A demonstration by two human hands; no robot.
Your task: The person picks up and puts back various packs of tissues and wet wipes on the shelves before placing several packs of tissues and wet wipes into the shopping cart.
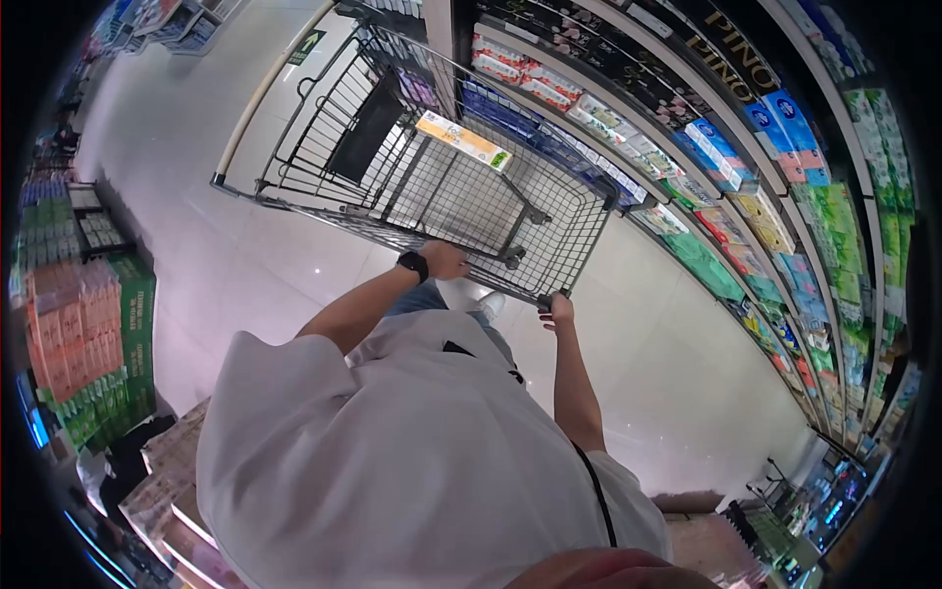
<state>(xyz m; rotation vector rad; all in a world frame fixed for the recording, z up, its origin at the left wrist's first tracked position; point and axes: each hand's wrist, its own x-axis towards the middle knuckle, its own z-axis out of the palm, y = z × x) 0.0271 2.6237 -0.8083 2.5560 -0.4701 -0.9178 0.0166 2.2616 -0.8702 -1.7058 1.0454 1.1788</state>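
A grey wire shopping cart (432,211) stands sideways in front of me, its long pale handle (265,93) off to the upper left. My left hand (447,260), a black watch on its wrist, is closed over the near side rim. At the near right corner of the basket, my right hand (557,312) has its fingers curled round the rim. Across the cart's middle is a flat white-and-orange panel or pack (463,140) with printing and a green mark. A dark panel (368,128) is fixed by the handle end.
Shelves (687,187) packed with tissue packs curve along the right, close beyond the cart. On the left stand stacked orange packs (74,319) and a green carton (135,319). Shiny pale floor tiles (235,304) run around the cart. A green arrow sign (307,46) shows near the handle.
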